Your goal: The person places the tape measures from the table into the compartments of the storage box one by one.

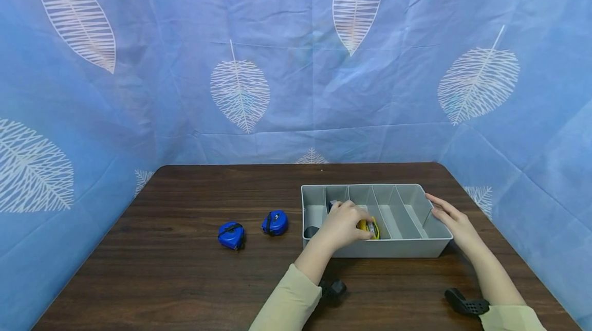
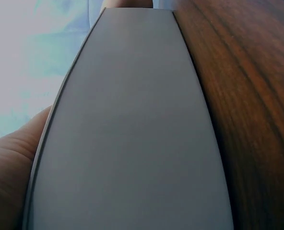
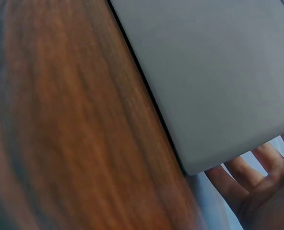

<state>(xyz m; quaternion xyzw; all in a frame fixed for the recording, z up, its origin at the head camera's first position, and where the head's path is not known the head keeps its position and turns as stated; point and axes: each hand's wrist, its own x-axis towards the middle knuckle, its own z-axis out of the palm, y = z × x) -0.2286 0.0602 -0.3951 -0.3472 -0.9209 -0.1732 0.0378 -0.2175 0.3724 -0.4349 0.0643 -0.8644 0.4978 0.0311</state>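
In the head view, my left hand reaches into a grey divided tray. Its thumb and fingers grip a yellow tape measure in the middle compartment, which the hand partly covers. The right hand rests against the tray's right end, fingers extended along the wall; those spread fingers also show at the tray's end in the right wrist view. In the left wrist view the tray's long side hides most of the left hand.
Two blue tape measures with black straps lie on the dark wooden table left of the tray. A dark round item sits in the leftmost compartment. Another dark item shows in the second compartment. Blue leaf-patterned cloth surrounds the table.
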